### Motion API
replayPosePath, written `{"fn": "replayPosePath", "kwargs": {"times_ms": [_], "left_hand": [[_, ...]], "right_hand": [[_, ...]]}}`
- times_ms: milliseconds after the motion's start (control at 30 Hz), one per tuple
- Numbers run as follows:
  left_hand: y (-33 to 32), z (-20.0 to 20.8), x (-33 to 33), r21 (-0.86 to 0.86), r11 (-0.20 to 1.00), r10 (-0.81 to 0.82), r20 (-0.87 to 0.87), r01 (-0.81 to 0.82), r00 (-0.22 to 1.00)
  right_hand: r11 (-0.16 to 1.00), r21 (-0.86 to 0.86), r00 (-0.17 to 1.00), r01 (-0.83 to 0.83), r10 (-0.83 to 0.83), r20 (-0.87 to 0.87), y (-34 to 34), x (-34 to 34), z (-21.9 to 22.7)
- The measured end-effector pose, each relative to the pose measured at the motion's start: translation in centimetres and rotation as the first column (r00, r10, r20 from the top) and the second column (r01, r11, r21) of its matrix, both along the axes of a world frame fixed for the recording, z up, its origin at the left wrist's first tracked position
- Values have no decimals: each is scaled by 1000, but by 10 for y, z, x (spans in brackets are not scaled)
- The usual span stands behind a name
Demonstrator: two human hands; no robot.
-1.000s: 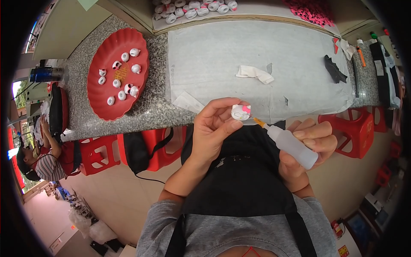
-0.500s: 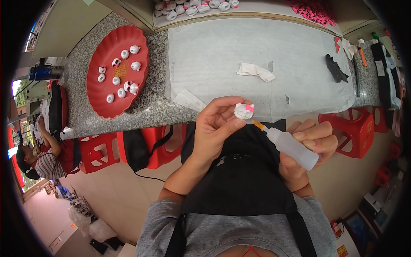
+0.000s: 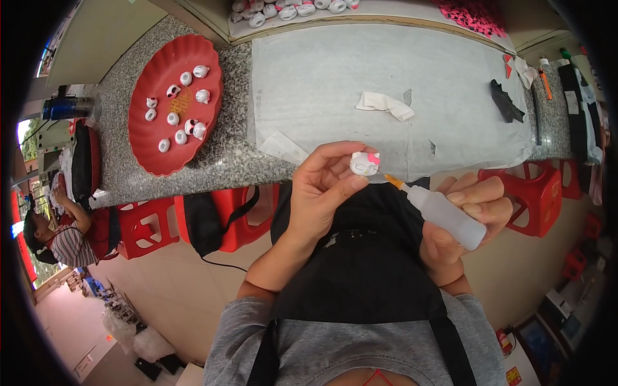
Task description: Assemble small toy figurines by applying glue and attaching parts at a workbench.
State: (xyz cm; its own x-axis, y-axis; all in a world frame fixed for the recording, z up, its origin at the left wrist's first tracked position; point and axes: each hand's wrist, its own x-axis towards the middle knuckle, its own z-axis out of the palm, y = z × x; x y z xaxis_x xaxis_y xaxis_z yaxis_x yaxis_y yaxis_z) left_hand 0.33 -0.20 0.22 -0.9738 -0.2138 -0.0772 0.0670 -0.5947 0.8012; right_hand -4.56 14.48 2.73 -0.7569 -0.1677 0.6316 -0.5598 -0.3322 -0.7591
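Observation:
Between the thumb and fingers of my left hand (image 3: 325, 183) is a small white cat-head figurine (image 3: 364, 165) with a pink bow on its upper right. My right hand (image 3: 473, 212) is wrapped round a translucent white squeeze bottle (image 3: 445, 217), held tilted. Its orange-based needle tip (image 3: 394, 182) points up and left at the figurine's lower right side. Whether the thin needle touches the figurine is too fine to tell. Both hands are above my black apron, just in front of the table edge.
A red scalloped tray (image 3: 145, 145) with several white heads stands at the left on the granite counter (image 3: 235, 154). White paper (image 3: 315, 77) covers the middle, bearing a crumpled tissue (image 3: 386, 105) and a black scrap (image 3: 505, 101). More heads (image 3: 288, 11) and pink pieces (image 3: 473, 16) lie on the back shelf.
The squeeze bottle in my right hand has shifted slightly right and down, its tip a little farther from the figurine's middle. My left hand has barely moved, the figurine going slightly left and up.

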Motion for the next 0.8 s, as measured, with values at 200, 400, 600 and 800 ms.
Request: {"fn": "replayPosePath", "kwargs": {"times_ms": [200, 400, 600, 800], "left_hand": [[1, 1, 0, -13, 1000, -7, 0, 7, 1000], [1, 0, 1, -64, 998, -12, -20, 10, 1000], [1, -3, 1, -256, 966, -13, -115, -17, 993], [1, -2, 0, -288, 957, 11, -102, -41, 995]], "right_hand": [[999, -25, 1000, -21, 21, 8, -2, 1, 2], [995, 103, 1000, -6, 3, 23, -3, 3, 4], [999, 34, 999, -42, 42, 11, -3, 2, 3], [996, 91, 999, 2, -5, 32, -3, 4, 4]]}}
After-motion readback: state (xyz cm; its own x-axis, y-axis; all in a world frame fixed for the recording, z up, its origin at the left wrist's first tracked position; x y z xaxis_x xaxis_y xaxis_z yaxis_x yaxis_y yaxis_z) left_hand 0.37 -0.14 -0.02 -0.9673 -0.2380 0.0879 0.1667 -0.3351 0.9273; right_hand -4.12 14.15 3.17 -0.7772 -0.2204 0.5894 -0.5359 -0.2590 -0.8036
